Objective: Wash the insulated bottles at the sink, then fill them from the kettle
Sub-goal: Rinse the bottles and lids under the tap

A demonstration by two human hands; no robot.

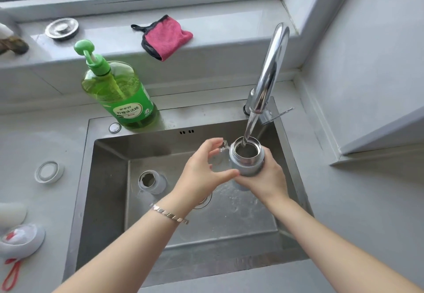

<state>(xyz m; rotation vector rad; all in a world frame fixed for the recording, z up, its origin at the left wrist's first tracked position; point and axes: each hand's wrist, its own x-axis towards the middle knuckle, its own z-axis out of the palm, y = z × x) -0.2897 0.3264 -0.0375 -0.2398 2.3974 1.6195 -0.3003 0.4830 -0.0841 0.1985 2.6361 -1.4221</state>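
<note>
– Head view: which hand has the bottle?
– The right hand (pixel 263 178) is wrapped round the lower body of the grey insulated bottle (pixel 247 166). It holds the bottle upright over the sink (pixel 110 178), with the tap (pixel 273 63) stream running into the open mouth. The left hand (pixel 199 171) curves just beside it, thumb tip touching the bottle. Something small and clear sits by its fingertips, and I cannot tell whether it is held.
– And the other one?
– A second bottle (pixel 152 181) stands open in the basin, well apart to the left.
– What could go wrong?
– Overflow, I'd judge. The mouth is narrow, so water may run over the gripping fingers, and a wet bottle could slip.
</note>
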